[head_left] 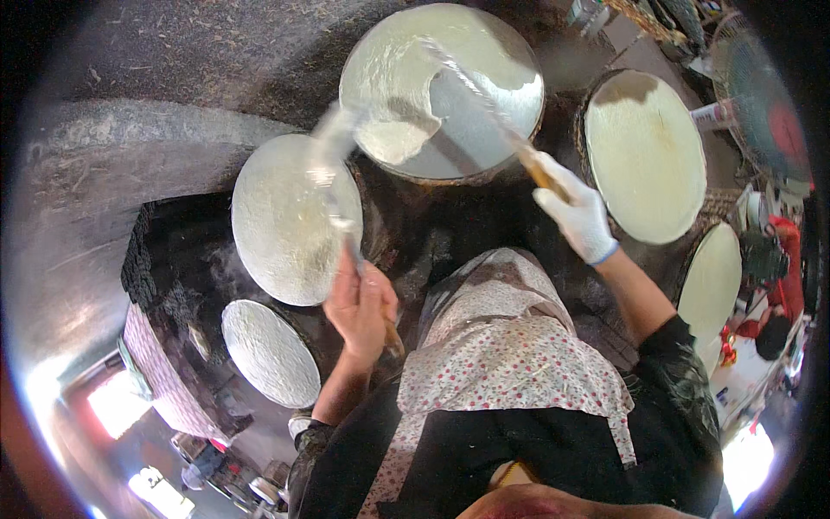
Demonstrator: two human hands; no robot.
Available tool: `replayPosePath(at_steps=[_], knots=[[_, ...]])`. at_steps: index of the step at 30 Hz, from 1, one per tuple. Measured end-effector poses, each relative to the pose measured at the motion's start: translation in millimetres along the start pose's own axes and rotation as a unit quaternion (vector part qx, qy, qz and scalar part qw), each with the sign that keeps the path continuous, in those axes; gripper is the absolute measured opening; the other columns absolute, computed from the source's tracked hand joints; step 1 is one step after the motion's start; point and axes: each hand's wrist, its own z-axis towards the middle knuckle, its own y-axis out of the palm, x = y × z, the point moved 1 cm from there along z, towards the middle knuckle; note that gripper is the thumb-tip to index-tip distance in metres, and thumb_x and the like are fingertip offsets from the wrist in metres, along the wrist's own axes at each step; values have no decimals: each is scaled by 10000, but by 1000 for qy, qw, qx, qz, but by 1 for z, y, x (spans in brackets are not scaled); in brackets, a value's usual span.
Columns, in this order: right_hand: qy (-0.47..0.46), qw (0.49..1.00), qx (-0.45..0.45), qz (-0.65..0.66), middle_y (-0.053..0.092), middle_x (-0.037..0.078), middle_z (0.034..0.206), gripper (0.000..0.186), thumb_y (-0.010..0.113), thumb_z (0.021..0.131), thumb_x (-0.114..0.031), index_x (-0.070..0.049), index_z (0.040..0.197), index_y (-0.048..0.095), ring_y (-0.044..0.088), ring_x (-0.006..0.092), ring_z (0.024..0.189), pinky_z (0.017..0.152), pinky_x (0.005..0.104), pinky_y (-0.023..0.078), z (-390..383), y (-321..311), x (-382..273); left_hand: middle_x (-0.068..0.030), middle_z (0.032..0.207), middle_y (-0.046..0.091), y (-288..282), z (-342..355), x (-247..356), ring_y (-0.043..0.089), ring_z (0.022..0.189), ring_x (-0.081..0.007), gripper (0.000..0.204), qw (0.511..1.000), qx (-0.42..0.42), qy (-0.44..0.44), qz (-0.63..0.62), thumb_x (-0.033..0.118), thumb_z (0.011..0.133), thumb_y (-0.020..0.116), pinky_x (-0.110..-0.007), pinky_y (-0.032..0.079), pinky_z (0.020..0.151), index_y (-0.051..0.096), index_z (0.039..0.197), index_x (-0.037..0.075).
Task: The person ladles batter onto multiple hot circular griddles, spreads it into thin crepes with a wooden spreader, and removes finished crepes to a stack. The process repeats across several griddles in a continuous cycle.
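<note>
The bare left hand [363, 307] grips a motion-blurred tool [322, 177] across the right edge of the left pan [237, 216]. The gloved right hand [575, 208] grips a long blade [471, 82] by its handle, tip toward the far edge of the far pan [454, 108]. Pale batter [389, 78] covers much of that pan; bare metal shows toward its near edge.

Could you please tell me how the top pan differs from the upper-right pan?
The top pan shows a broad bare metal patch; the upper-right pan is mostly coated. A long blade reaches over the top pan, none over the upper-right pan. Both bear a pale layer.
</note>
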Motion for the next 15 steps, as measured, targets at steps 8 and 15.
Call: replayPosePath(at_steps=[8,15], knots=[[-6,996,-50,-69,708,297,1121,730,515,1031,-141,-238,1692,221,691,482,814,748,573,539,84,242,14,14,656,409,30,37,56,370,426,-52,617,984,19,123,-127,310,1158,479,-229,349,355,288,1607,-67],[167,984,22,49,663,203,992,693,518,1023,-135,-305,1668,330,629,340,739,672,451,508,39,129,41,22,658,368,27,19,32,342,434,-49,587,987,-17,93,-133,330,1156,484,-227,327,345,326,1579,-45]])
